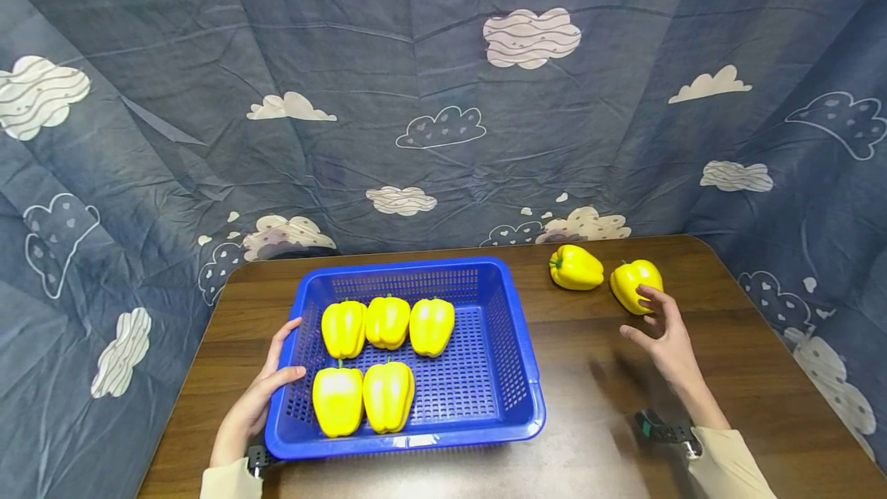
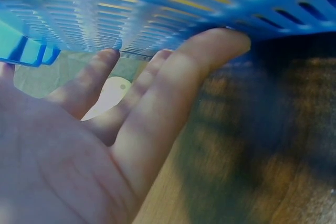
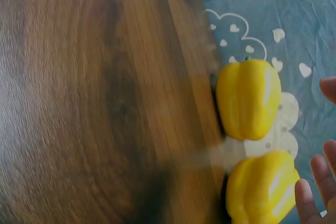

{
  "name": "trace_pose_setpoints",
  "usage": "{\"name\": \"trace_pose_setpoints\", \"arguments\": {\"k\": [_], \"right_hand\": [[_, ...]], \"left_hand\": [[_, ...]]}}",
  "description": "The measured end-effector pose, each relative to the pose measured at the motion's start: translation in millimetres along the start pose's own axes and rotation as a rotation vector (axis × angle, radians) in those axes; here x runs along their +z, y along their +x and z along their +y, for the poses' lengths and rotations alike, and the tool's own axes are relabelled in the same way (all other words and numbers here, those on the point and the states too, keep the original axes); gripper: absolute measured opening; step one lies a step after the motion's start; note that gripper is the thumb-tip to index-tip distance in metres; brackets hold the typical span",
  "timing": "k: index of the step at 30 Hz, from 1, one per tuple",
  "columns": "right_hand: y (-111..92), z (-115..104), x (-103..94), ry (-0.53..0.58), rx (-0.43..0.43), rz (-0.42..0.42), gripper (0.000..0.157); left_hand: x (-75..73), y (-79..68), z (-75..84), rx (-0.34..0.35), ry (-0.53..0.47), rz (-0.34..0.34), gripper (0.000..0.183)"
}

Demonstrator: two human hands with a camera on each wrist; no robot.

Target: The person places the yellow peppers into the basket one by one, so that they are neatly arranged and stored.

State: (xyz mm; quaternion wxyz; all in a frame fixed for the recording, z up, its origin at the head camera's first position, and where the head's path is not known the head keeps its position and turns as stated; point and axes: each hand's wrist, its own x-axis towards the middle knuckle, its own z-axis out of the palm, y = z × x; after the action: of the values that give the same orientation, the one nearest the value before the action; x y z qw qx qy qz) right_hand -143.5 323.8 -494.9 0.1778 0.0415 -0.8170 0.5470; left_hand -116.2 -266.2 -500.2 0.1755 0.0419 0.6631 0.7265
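A blue plastic basket (image 1: pixel 478 364) with slotted walls stands on the table. Several yellow bell peppers (image 1: pixel 388 322) lie inside, grouped toward its left side in two rows. My left hand (image 1: pixel 259 395) holds the basket's left rim, its thumb over the edge; from the left wrist, its fingers (image 2: pixel 157 108) press against the slotted wall from outside. On the right, my right hand (image 1: pixel 668 337) reaches toward a yellow bell pepper (image 1: pixel 634 283), fingers spread and nothing gripped. Another yellow bell pepper (image 1: pixel 577 268) lies on its side to the left of that one.
The brown wooden table (image 1: pixel 575 376) ends at the back against a blue-grey curtain (image 1: pixel 443 75) printed with clouds. Both loose peppers lie near that back edge. A dark wrist strap (image 1: pixel 668 430) sits on the right forearm.
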Motion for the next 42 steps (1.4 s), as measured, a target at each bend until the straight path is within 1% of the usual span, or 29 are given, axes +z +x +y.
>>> {"name": "trace_pose_setpoints", "arguments": {"k": [10,18,24,30,35,42], "right_hand": [[6.0,8.9,-8.9,-0.083,0.052,0.022,0.073],[13.6,15.7,-16.9,-0.16,0.097,0.009,0.077],[17.1,16.8,-21.1,-0.176,0.126,-0.011,0.076],[23.2,22.8,-25.7,-0.154,0.126,-0.022,0.078],[30.1,32.3,-32.8,-0.138,0.14,-0.066,0.08],[42.4,40.9,-38.2,-0.166,0.15,-0.124,0.085]], "left_hand": [[-0.4,0.5,-0.4,0.023,-0.003,-0.006,0.069],[-1.8,0.7,-1.4,0.056,0.001,-0.039,0.069],[-2.1,0.6,-1.4,0.057,-0.003,-0.045,0.069],[-1.8,0.3,-1.8,0.055,-0.004,-0.043,0.069],[-1.9,0.4,-2.2,0.059,-0.004,-0.045,0.069],[-1.7,0.5,-1.1,0.049,0.003,-0.034,0.069]]}}
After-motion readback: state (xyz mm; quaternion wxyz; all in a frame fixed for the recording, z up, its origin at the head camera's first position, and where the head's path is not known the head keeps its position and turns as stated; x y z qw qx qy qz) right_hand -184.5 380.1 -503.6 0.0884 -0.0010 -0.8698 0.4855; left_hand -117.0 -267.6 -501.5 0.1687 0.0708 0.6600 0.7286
